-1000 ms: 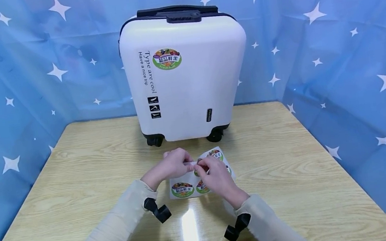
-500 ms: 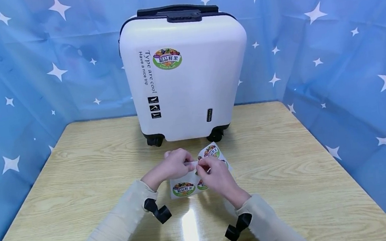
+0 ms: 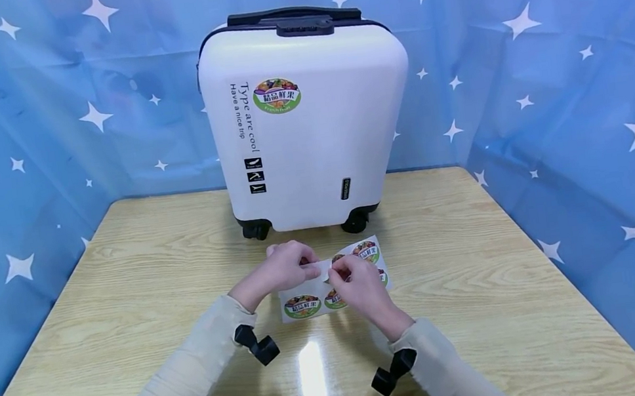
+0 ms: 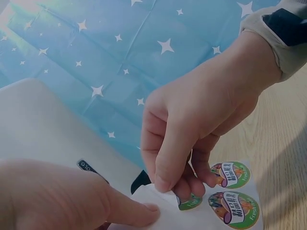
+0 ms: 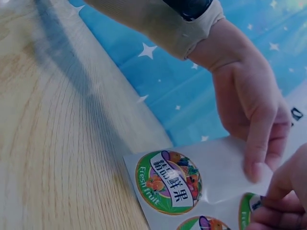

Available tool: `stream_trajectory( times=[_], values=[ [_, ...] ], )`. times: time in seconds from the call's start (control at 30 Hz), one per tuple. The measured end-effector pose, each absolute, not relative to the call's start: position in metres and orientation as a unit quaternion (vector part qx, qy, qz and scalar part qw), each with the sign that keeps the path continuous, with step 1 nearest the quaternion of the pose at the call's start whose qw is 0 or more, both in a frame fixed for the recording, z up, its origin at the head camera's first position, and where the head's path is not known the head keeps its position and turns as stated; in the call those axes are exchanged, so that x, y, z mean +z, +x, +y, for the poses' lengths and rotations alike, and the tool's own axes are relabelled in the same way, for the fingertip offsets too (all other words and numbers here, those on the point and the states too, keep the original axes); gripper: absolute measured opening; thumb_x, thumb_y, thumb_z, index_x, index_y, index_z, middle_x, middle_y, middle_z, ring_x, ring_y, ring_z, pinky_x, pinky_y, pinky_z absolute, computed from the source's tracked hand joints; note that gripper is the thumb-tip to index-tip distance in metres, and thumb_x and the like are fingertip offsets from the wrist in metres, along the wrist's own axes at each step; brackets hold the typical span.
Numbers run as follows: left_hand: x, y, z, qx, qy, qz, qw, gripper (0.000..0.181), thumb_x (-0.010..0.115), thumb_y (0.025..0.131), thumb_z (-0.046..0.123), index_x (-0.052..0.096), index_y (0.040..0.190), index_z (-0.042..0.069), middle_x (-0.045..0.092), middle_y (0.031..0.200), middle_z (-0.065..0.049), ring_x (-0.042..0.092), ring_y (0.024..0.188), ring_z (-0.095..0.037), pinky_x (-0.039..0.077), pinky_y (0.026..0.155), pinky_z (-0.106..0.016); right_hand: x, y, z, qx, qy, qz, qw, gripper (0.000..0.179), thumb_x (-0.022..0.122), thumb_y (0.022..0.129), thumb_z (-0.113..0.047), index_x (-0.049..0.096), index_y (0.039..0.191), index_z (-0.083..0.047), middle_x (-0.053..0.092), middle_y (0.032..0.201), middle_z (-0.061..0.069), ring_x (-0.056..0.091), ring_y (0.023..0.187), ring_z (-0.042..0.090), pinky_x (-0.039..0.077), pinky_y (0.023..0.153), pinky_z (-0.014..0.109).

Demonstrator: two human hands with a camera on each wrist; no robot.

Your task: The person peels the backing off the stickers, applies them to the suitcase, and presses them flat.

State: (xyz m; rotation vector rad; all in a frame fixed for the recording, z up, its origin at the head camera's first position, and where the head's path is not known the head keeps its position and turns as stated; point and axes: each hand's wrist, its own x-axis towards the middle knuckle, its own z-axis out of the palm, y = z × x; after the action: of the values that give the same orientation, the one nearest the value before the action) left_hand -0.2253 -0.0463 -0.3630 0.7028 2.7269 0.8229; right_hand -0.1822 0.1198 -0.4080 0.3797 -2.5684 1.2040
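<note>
A white sheet of oval fruit stickers (image 3: 299,291) lies just above the table in the head view, in front of the suitcase. My left hand (image 3: 286,269) grips its far edge, thumb on top and fingers underneath. My right hand (image 3: 360,285) pinches the edge of a sticker (image 4: 191,203) near the middle of the sheet; the fingers hide most of that sticker. In the left wrist view, a pale flap shows by the right thumb. One oval sticker (image 3: 277,95) is on the upper left of the white suitcase (image 3: 309,133), beside printed lettering.
The suitcase stands upright on its black wheels (image 3: 355,222) at the back of the wooden table (image 3: 125,281). Behind it and along both sides hangs a blue curtain (image 3: 120,90) with white stars. Dark camera mounts (image 3: 258,345) sit on both wrists.
The right part of the sticker sheet rose slightly, then shifted to the right. My right hand has moved a little rightward; my left hand keeps its grip in nearly the same place.
</note>
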Motion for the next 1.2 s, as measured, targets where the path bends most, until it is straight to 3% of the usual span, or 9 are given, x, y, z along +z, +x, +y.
stream_trajectory(
  times=[0.43,1.2],
  values=[
    [-0.364,-0.228,-0.049,0.29,0.229,0.926,0.076,0.006,0.07,0.083,0.02,0.069,0.083,0.015,0.063,0.075,0.009,0.055,0.073,-0.009,0.027,0.086,-0.044,-0.409,-0.18,0.129,0.44,0.103,-0.881,0.139,0.004,0.059,0.082,-0.004,0.063,0.081,-0.002,0.057,0.074,0.001,0.052,0.065,0.013,0.046,0.058,0.024],
    [-0.364,-0.231,-0.055,0.298,0.221,0.928,0.047,0.008,0.074,0.079,0.018,0.068,0.08,0.013,0.063,0.073,0.008,0.055,0.07,-0.009,0.024,0.088,-0.046,-0.404,-0.174,0.149,0.471,0.073,-0.854,0.21,0.005,0.059,0.081,-0.003,0.064,0.081,-0.004,0.06,0.071,0.002,0.056,0.065,0.014,0.047,0.057,0.022]
  ],
)
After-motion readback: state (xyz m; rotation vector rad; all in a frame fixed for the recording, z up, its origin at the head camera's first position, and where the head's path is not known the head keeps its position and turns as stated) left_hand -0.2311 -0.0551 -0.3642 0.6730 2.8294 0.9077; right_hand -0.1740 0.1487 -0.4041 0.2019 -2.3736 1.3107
